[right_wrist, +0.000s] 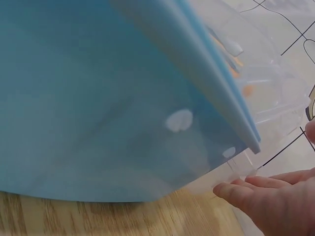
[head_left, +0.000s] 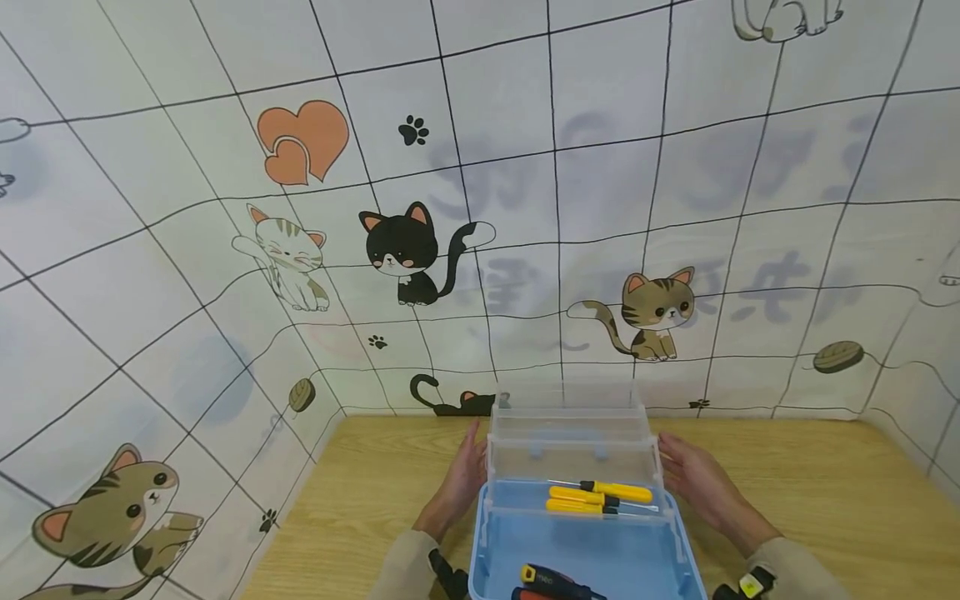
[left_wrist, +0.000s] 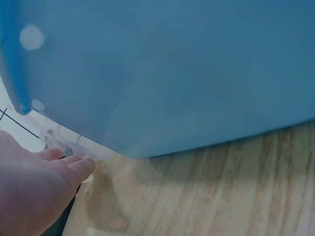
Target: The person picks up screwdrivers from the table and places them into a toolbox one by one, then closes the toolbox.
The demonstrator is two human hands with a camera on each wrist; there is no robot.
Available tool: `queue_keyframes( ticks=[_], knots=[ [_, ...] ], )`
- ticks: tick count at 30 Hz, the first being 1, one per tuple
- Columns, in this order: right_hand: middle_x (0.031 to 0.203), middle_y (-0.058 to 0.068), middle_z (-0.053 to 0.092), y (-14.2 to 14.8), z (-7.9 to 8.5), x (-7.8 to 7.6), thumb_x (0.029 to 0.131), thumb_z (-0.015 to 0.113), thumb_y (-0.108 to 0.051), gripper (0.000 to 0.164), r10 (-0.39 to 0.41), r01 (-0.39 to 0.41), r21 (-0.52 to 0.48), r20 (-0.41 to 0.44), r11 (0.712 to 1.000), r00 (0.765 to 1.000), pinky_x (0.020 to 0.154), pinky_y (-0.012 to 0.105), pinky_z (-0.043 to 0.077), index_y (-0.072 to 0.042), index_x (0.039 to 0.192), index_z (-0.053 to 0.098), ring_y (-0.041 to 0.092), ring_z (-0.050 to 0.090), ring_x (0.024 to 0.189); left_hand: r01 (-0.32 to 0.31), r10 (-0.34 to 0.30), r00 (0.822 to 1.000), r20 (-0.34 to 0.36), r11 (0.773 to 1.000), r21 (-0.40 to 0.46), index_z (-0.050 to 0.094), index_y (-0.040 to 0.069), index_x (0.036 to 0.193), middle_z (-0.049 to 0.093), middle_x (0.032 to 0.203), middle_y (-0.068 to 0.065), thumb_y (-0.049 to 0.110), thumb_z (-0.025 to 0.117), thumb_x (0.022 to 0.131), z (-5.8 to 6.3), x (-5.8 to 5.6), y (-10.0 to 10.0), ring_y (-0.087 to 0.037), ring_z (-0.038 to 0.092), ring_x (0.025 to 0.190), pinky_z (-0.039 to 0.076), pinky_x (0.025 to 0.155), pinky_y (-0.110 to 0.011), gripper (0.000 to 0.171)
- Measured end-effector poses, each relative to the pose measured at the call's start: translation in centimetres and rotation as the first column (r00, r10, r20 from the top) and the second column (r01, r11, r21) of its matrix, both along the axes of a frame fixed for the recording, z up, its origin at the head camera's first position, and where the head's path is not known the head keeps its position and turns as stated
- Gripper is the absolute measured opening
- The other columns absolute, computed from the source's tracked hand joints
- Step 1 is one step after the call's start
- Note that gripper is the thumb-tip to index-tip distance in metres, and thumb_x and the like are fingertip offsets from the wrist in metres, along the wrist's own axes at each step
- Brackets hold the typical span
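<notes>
A light-blue plastic toolbox [head_left: 600,546] stands on the table with its clear lid [head_left: 525,462] swung up at the back. My left hand [head_left: 459,479] is at the lid's left side, and my right hand [head_left: 705,483] is at its right. Fairly straight fingers of the left hand [left_wrist: 44,184] reach to the clear plastic in the left wrist view. Fingertips of the right hand [right_wrist: 275,199] meet the clear plastic's lower edge in the right wrist view. Several yellow-handled screwdrivers [head_left: 618,492] lie at the box's rear. A black-and-yellow handled tool [head_left: 557,582] lies nearer, beside a red one.
The wooden table [head_left: 375,483] extends to both sides of the box. Behind it rises a white wall covering [head_left: 517,333] with black grid lines and cartoon cats, close to the raised lid. The same covering runs along the left side.
</notes>
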State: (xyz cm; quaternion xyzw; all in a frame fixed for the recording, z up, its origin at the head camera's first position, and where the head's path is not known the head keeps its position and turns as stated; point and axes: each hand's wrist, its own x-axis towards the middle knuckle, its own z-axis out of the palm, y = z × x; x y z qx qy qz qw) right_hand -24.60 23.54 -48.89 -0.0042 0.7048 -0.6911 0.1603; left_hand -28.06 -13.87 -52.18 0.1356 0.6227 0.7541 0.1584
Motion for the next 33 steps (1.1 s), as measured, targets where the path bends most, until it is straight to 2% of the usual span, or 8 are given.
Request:
queue_keyframes(
  ticks=[7,12,16,21,25,30,33],
  knots=[
    [0.162,0.030,0.001,0.14,0.23,0.02,0.108,0.026,-0.047,0.077,-0.039,0.038,0.015,0.011,0.999,0.999,0.113,0.057,0.027,0.006,0.155,-0.004,0.047,0.010,0.148,0.016,-0.016,0.999,-0.030,1.000,-0.019,-0.019,0.014,0.156,0.001,0.162,-0.029,0.051,0.007,0.106,0.45,0.09,0.06,-0.045,0.008,0.149,0.012,0.120,-0.057,0.067],
    [0.161,0.030,0.003,0.02,0.27,0.13,0.107,0.027,-0.049,0.078,-0.050,0.050,0.018,-0.016,0.999,0.999,0.113,0.056,0.027,0.007,0.155,0.000,0.048,0.011,0.148,0.015,-0.016,0.999,-0.042,1.000,-0.015,-0.019,0.015,0.156,0.000,0.163,-0.028,0.051,0.009,0.106,0.63,0.03,0.12,-0.043,0.008,0.150,0.011,0.120,-0.057,0.068],
    [0.162,0.030,0.005,-0.10,0.18,0.29,0.107,0.029,-0.049,0.078,-0.060,0.061,0.027,-0.043,0.998,0.997,0.111,0.053,0.030,0.008,0.155,0.006,0.048,0.013,0.147,0.003,-0.004,0.999,-0.052,1.000,-0.006,-0.020,0.015,0.156,0.004,0.162,-0.029,0.055,0.011,0.106,0.57,-0.08,0.14,-0.044,0.011,0.149,0.011,0.121,-0.057,0.071],
    [0.162,0.030,0.004,-0.25,0.07,0.26,0.106,0.029,-0.052,0.080,-0.062,0.064,0.028,-0.059,0.998,0.996,0.110,0.050,0.032,0.008,0.155,0.005,0.047,0.014,0.147,0.003,-0.004,0.998,-0.067,1.000,-0.025,-0.019,0.015,0.156,0.008,0.161,-0.028,0.053,0.010,0.106,0.38,-0.25,0.14,-0.044,0.013,0.149,0.013,0.120,-0.058,0.069],
    [0.162,0.028,0.006,-0.40,-0.08,0.32,0.106,0.027,-0.052,0.079,-0.063,0.067,0.038,-0.085,0.997,0.994,0.108,0.043,0.038,0.006,0.156,0.005,0.046,0.017,0.147,-0.004,0.002,0.998,-0.070,1.000,-0.024,-0.020,0.016,0.156,0.007,0.162,-0.025,0.051,0.008,0.107,0.46,-0.34,0.27,-0.043,0.014,0.149,0.014,0.120,-0.058,0.066],
    [0.162,0.029,0.008,-0.41,-0.21,0.20,0.107,0.025,-0.051,0.077,-0.060,0.061,-0.003,-0.144,0.998,0.988,0.100,0.026,0.049,0.005,0.156,0.005,0.047,0.021,0.146,-0.014,0.014,0.996,-0.089,1.000,-0.006,-0.020,0.017,0.156,0.008,0.160,-0.025,0.050,0.008,0.107,0.83,-0.47,0.39,-0.042,0.016,0.149,0.013,0.120,-0.057,0.066],
    [0.161,0.029,0.007,-0.22,-0.22,0.03,0.108,0.024,-0.049,0.075,-0.047,0.046,-0.013,-0.176,0.999,0.983,0.096,0.022,0.050,0.007,0.155,0.006,0.034,0.036,0.142,-0.016,0.013,0.995,-0.103,1.000,-0.020,-0.020,0.018,0.156,0.008,0.160,-0.025,0.052,0.008,0.106,1.00,-0.57,0.34,-0.042,0.018,0.148,0.012,0.120,-0.058,0.066]
  ],
)
